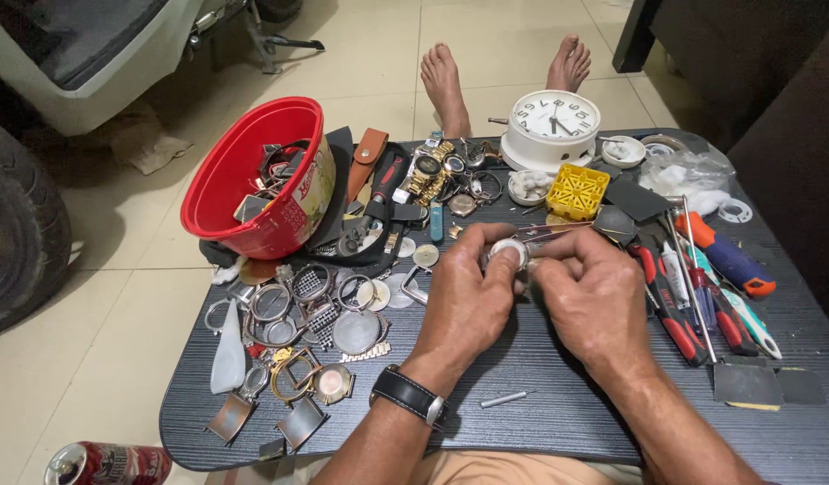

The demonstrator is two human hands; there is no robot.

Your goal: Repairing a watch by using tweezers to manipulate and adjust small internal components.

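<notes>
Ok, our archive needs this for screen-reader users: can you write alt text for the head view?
Two hands, left hand and right hand, together hold a small round watch case over a dark table strewn with watch parts. A red bowl, white clock and screwdrivers lie around.

Table (540, 422), dark: one. Red bucket (243, 180), far left: one. White clock (552, 128), far centre: one. Yellow grid tray (577, 190): one. Small white dishes (529, 187), near the clock: two. Brown leather strap (367, 154): one. Gold wristwatch (426, 171): one. Drink can (109, 464), near left on the floor: one. Loose watch cases and rings (293, 314), left: too many to count. Screwdrivers and pliers (702, 287), right: number unclear.
</notes>
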